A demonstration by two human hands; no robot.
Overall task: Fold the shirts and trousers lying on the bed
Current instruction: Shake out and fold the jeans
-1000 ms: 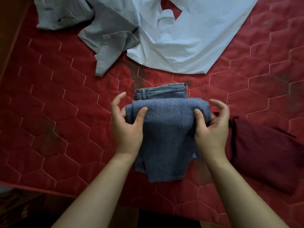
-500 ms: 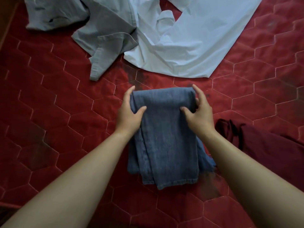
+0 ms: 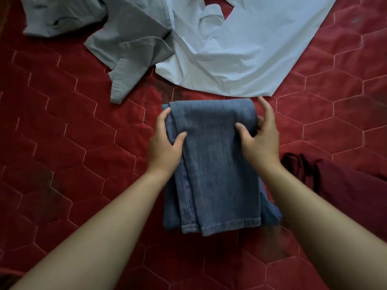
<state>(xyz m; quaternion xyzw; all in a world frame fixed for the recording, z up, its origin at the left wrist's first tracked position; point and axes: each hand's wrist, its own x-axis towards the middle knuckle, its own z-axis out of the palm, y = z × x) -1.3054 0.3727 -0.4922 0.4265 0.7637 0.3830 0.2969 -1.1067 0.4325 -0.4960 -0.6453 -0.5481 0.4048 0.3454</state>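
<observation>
Fingers [image 3: 163,119] of the left hand [image 3: 165,145] and right hand [image 3: 260,141] pinch the far fold of the blue jeans [image 3: 213,168], thumbs on top, the bundle lying on the red bed [image 3: 62,147] just short of an unfolded white shirt [image 3: 240,51]. The layers fan unevenly at the near hem; lifted by one end, they would likely slide apart and undo the fold, or snag the shirt beyond.

No writing, brand, number or sign can be read anywhere. The folded blue denim trousers [image 3: 211,164] show only plain cloth and seams.
</observation>
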